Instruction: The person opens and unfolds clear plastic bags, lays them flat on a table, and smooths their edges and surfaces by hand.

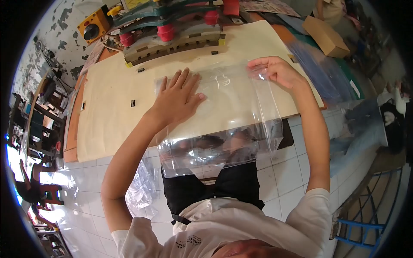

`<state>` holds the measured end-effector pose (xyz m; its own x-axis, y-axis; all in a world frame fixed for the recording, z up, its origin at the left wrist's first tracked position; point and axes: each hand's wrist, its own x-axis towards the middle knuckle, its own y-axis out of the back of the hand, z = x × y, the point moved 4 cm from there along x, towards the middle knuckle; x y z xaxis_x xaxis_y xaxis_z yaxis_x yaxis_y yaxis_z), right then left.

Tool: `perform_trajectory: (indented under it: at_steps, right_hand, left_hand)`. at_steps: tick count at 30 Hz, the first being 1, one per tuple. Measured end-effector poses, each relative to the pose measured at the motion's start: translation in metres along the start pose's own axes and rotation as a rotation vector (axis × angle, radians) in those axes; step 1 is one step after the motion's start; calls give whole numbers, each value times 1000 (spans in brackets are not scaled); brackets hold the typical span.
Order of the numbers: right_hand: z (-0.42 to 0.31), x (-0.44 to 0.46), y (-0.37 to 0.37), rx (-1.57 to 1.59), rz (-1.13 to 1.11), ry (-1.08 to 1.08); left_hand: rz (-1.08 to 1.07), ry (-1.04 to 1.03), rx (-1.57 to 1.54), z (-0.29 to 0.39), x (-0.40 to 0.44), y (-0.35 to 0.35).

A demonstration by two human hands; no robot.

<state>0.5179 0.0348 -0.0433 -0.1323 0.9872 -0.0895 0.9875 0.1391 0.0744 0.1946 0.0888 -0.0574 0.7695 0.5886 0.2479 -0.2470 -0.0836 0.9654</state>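
Note:
A clear plastic sheet (228,103), folded or bag-like, lies over the front of the cream-coloured work board (107,120). Its near part hangs past the board's edge above my lap. My left hand (176,99) rests flat on the sheet's left side with the fingers spread. At the far right corner, my right hand (279,72) pinches the edge of the sheet between thumb and fingers. Beyond both hands stands a press-like machine (172,47) with a long metal bar, green arms and red cylinders.
Small dark blocks (133,103) sit on the board. A yellow control box (94,26) with a black knob is at the back left. To the right are a stack of clear plastic (318,73) and a cardboard box (325,36). Crumpled plastic (142,185) lies on the tiled floor.

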Motion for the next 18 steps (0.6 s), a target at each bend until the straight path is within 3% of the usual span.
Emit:
perform_trajectory:
  at_steps: [4,6,10,12,13,15,18]
  right_hand:
    - [-8,3,-20,217,65,-139]
    - [-2,7,-18,-211,222,-130]
    - [18,39,-3,-119,313,-59]
    - [7,54,4,-497,542,10]
    - [5,61,6,-500,541,16]
    - [-6,68,7,-1090,626,179]
    - [-20,72,-21,-1324,534,190]
  left_hand:
    - [-76,95,-52,-11,-6,-9]
    - [-68,97,-49,-14,-6,-11]
    - [-30,94,-8,-28,20,-20]
    - [4,95,12,-34,32,-27]
    - [20,96,14,-33,38,-29]
    - [38,95,15,-31,46,-35]
    - [42,120,34,-25,49,-37]
